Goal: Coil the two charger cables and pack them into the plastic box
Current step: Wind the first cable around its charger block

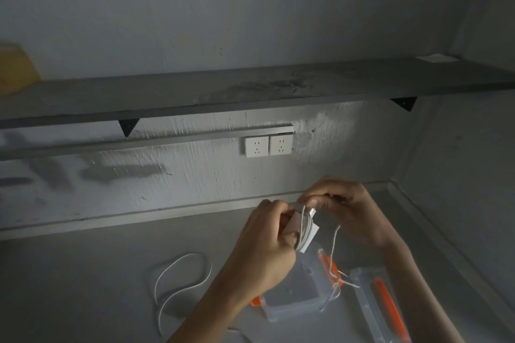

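My left hand [263, 248] grips a white charger block with its white cable [305, 227] wound in several turns around it. My right hand [344, 206] pinches the cable at the top of the bundle, and the loose tail [334, 242] hangs down from it toward the box. The clear plastic box [295, 295] with orange clips sits open on the grey counter below my hands. Its clear lid [379, 306] with an orange latch lies to the right of it. A second white cable [181, 281] lies uncoiled in loose loops on the counter to the left.
A grey shelf [250, 89] on black brackets runs along the wall above two white wall sockets [269, 145]. A yellow object [15, 67] sits at the shelf's left end. The counter meets a side wall at the right.
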Motion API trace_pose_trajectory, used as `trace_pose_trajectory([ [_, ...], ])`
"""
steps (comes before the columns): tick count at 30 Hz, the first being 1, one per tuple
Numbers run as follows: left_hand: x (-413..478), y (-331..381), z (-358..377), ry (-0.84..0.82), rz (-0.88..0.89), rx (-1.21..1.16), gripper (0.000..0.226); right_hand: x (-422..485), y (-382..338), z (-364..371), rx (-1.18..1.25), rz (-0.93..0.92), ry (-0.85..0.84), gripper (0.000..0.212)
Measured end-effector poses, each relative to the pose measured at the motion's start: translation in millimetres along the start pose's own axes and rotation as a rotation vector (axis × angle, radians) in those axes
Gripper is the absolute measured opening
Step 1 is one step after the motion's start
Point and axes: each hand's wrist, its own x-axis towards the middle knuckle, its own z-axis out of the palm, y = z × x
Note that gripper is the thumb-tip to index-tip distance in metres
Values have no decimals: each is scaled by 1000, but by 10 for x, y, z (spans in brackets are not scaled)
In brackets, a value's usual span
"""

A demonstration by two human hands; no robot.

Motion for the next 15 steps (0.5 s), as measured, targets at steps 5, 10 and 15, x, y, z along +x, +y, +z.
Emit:
trace_pose_trajectory([
  [5,-42,-9,0,-97,-36,-39,29,-78,211,76,120,83,76,17],
  [10,-34,-29,45,-212,-138,-83,25,-228,216,49,44,-35,319,15],
  [15,-13,5,44,-262,-150,-164,28,-316,200,44,6,-44,399,11],
])
